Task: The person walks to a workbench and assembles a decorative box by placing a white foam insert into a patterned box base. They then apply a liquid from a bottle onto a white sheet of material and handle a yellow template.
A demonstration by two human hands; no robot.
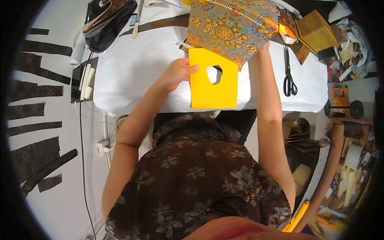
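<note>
My left hand [179,73] grips the left edge of a flat yellow panel [214,96], thumb on its face. The panel has an irregular hole in its upper middle, with white showing through. A gold brocade sheet [225,30] with blue and orange floral patterns covers the panel's top edge. At the brocade's right edge, my right hand [264,48] is mostly hidden behind the sheet, so its fingers and what they hold cannot be told. Both pieces are above white paper [135,69] on the table.
Black-handled scissors [289,81] lie on the paper at right. A gold brocade-covered box [316,31] stands at the back right. A clothes iron [103,18] on a black base and a brush [136,25] are at the back left. Dark fabric strips [45,48] hang or lie at far left.
</note>
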